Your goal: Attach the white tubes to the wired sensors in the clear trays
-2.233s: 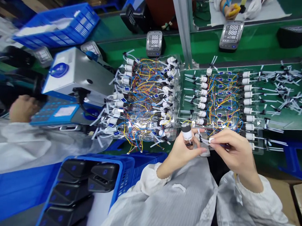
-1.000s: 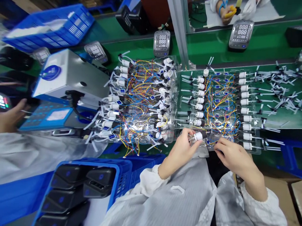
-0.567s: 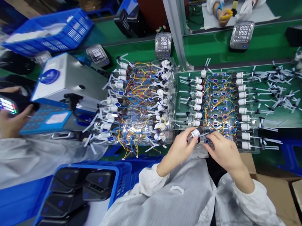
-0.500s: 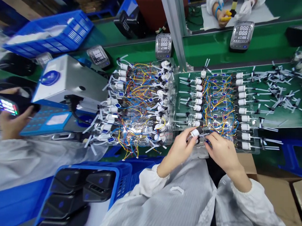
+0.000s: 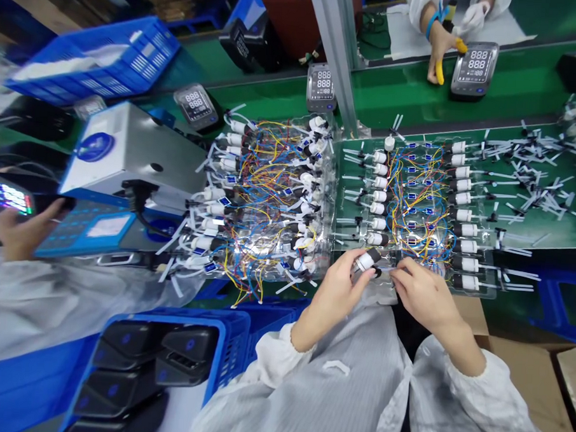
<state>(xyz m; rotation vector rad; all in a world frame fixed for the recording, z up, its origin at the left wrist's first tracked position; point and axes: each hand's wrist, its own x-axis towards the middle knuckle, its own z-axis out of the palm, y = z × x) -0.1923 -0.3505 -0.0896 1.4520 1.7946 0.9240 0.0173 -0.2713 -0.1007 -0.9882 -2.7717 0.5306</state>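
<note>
My left hand point(image 5: 335, 288) is closed around a small white and black pump motor point(image 5: 365, 261) at the near edge of a clear plastic tray point(image 5: 492, 290). My right hand point(image 5: 421, 290) pinches a thin part next to that motor; what it grips is too small to name. The tray holds rows of the same motors with red, yellow and blue wires point(image 5: 415, 202). A second clear tray point(image 5: 267, 199), piled with tangled motors and wires, lies just to the left.
Loose white tubes with black fittings point(image 5: 533, 169) litter the green bench to the right. A blue crate of black housings point(image 5: 157, 369) stands near left. A grey and blue machine point(image 5: 128, 171) sits left. Monitors point(image 5: 321, 84) ride the belt; other people's hands point(image 5: 441, 47) work nearby.
My hands brought the motor from in front of my chest down to the tray's near edge, and my right hand closed in beside it. The far person's hand reached toward a monitor.
</note>
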